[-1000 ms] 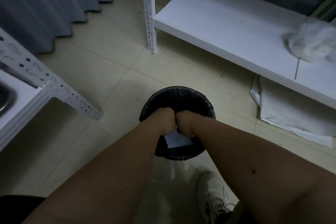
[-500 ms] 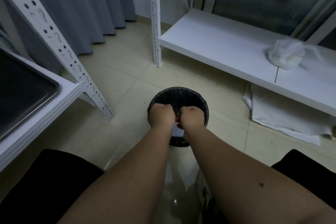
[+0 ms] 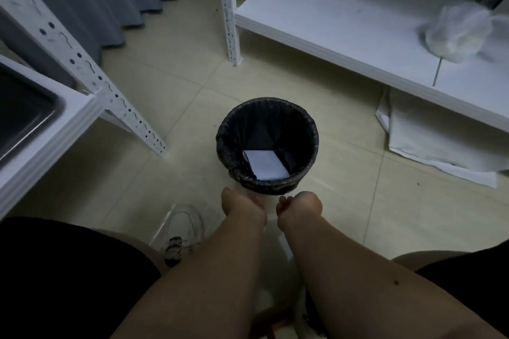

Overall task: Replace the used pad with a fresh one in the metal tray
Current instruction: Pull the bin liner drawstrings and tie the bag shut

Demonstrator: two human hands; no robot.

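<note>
Hands are hanging just short of the bin (image 3: 220, 143) rim: left hand (image 3: 242, 206) and right hand (image 3: 300, 208) both loosely curled, gripping nothing; folded pad (image 3: 265, 165) is lying inside.

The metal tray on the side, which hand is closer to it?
The left hand. The metal tray sits on the shelf at the far left edge of the view. The right hand is farther from it, beside the left one. Both hang just in front of the bin.
</note>
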